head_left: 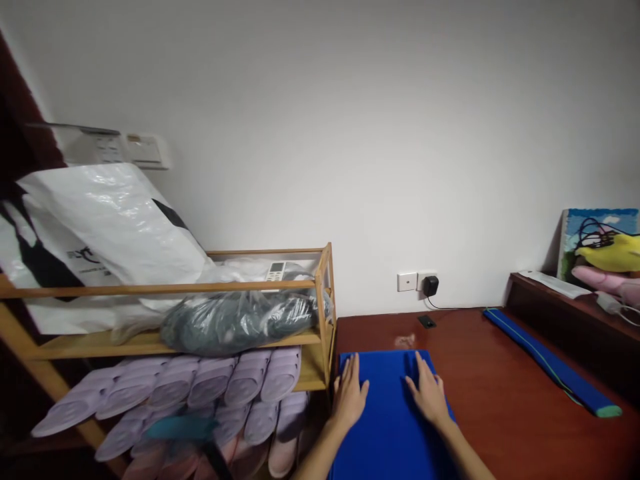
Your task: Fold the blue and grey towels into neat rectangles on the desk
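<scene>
Left hand (350, 395): grip open, laid along the blue panel (383, 427) at left, probably steadying it
Right hand (428, 395): likewise open, right side
Surface (483, 387): supports blue panel

Lower right, the red-brown wooden desk (485, 390) is passable between flat blue fabric (384, 413) and narrow blue strip (547, 361). Tan wooden rack (150, 289) blocks lower left.

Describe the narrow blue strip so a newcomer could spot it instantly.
Start at the red-brown tabletop against the wall. On its right, alongside the raised dark ledge, a narrow blue strip lies slantwise. Green trim and a green near end set it apart from the wide blue piece under the left hand and right hand.
</scene>
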A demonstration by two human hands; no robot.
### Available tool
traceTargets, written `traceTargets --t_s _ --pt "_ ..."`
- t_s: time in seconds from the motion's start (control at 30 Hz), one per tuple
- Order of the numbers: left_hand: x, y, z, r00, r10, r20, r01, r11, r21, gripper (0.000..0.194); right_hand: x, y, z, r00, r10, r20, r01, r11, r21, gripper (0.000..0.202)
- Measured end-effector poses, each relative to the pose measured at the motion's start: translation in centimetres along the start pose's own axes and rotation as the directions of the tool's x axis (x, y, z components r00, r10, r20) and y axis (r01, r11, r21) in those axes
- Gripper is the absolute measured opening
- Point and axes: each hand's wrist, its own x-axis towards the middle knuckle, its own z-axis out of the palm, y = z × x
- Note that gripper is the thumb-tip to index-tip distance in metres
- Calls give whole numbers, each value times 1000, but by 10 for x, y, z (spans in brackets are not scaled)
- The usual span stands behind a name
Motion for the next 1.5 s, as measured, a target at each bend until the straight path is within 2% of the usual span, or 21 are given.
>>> traceTargets --t_s 0.1,0.17,0.27,0.33,0.47,0.6,0.73,0.8,0.9,1.0,1.07,1.13,1.2,1.27,1.33,1.43,1.5 --pt "-14 3 16 992 114 54 -123 963 238 59 -14 -18 24 973 -165 162 200 953 -229 61" --pt "-18 -2 23 988 130 80 -151 912 382 57 -18 -22 32 956 -186 229 265 880 -393 59" --pt "-20 -13 31 986 157 57 -165 878 450 57 -21 -14 30 991 -85 100 127 815 -565 63" --pt "-23 -20 35 982 186 36 -182 870 458 58 -25 -4 24 999 -39 19 42 785 -618 65" --pt "-36 -29 43 975 222 29 -210 860 465 58 -41 6 11 999 -49 20 50 765 -642 65" --pt "-48 -27 48 974 223 31 -212 863 459 58 -55 -5 2 998 -49 47 68 777 -626 68" --pt "-36 -7 44 965 259 31 -245 860 448 55 -54 -26 6 957 -182 224 273 822 -500 65" --pt "-24 2 37 969 244 28 -230 861 453 54 -47 -32 11 931 -209 298 330 831 -448 65" --pt "-10 3 24 990 137 38 -138 867 479 56 -31 -23 10 949 -148 280 273 829 -488 66" --pt "-5 -10 15 997 67 39 -78 864 497 58 -14 7 -6 987 -17 161 109 802 -587 66" --pt "-5 -18 13 998 52 24 -57 859 508 58 -6 28 -18 994 58 97 15 781 -624 66" --pt "-5 -19 13 999 44 16 -46 852 521 58 -2 40 -27 995 78 67 -15 754 -657 65" --pt "-5 -16 12 999 37 22 -43 846 532 58 -2 40 -30 999 43 30 -9 703 -711 65" --pt "-9 -10 8 998 51 28 -58 845 531 57 -7 27 -32 999 -46 -13 20 653 -757 65" --pt "-19 -5 3 995 95 20 -92 854 512 57 -19 9 -33 990 -142 -16 81 650 -756 67" --pt "-49 -7 6 976 214 49 -212 863 458 57 -54 -7 -35 982 -187 39 168 744 -646 65" --pt "-74 -16 18 942 304 143 -336 841 423 62 -86 -4 -33 979 -178 99 203 807 -555 60"
